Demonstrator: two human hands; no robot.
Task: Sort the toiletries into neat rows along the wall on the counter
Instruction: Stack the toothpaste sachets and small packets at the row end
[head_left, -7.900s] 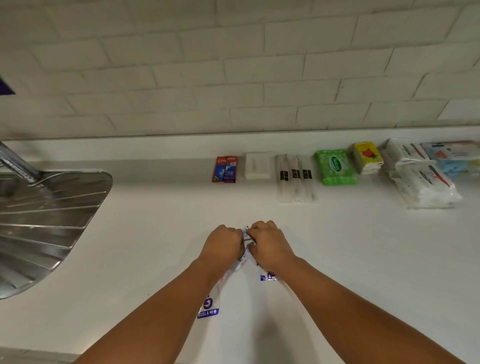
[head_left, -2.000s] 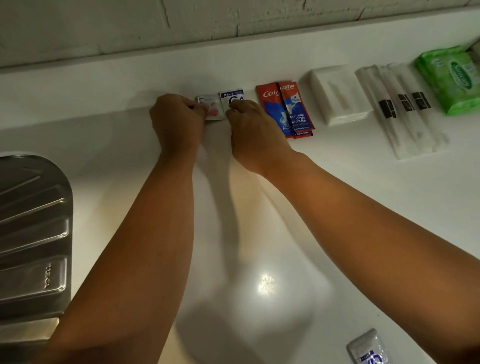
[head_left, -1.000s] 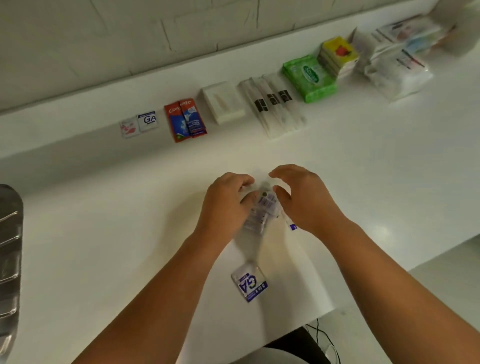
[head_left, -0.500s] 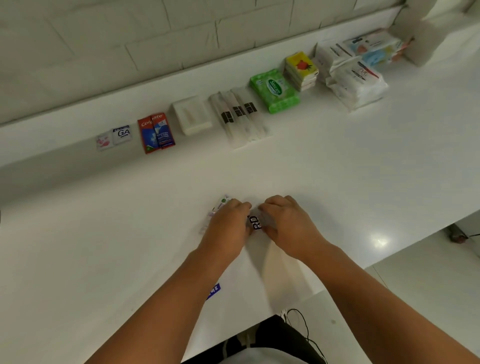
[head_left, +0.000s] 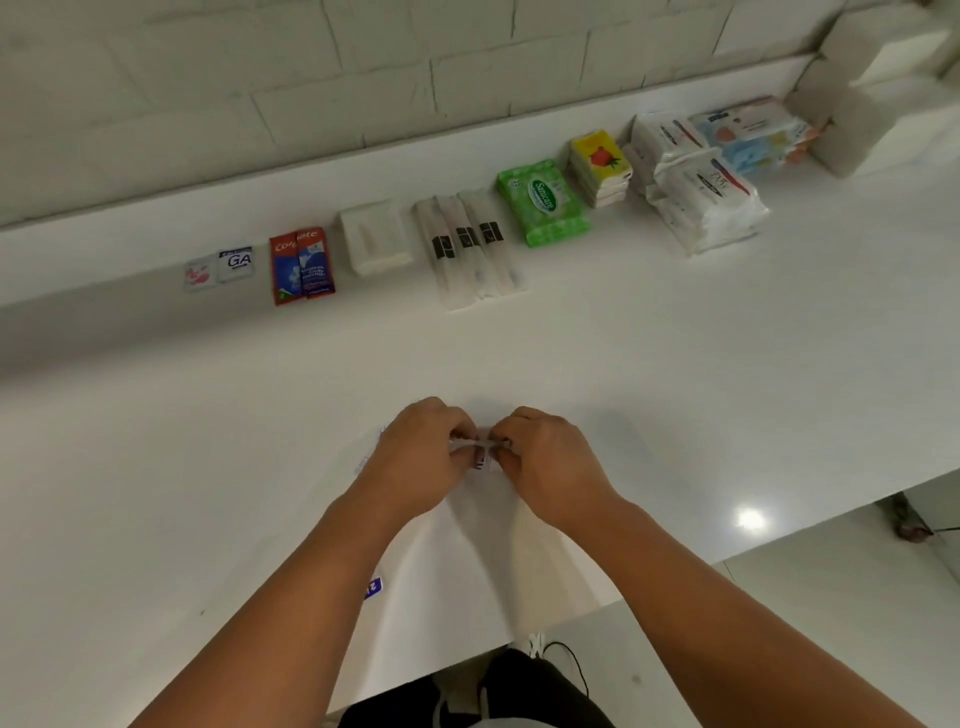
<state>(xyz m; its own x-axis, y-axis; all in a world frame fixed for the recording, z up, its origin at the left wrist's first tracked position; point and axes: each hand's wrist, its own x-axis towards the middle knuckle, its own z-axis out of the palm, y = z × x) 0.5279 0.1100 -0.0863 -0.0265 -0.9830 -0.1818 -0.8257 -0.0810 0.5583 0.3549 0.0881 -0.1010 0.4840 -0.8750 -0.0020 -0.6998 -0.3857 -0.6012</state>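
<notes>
Pinched between left hand (head_left: 421, 460) and right hand (head_left: 548, 465), a small white foil sachet (head_left: 480, 453) is held over the white counter (head_left: 675, 389) (print blurred); it could be torn by uneven pulling.

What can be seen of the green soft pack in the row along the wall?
The green soft plastic pack is a flat, rectangular pouch with a pale printed pattern and an oval white-and-green label on top. It looks sealed. It lies flat on the white counter, its long side running away from the wall, between the clear-wrapped sticks with black bands and the stack of yellow packets. Nothing rests on it.
</notes>
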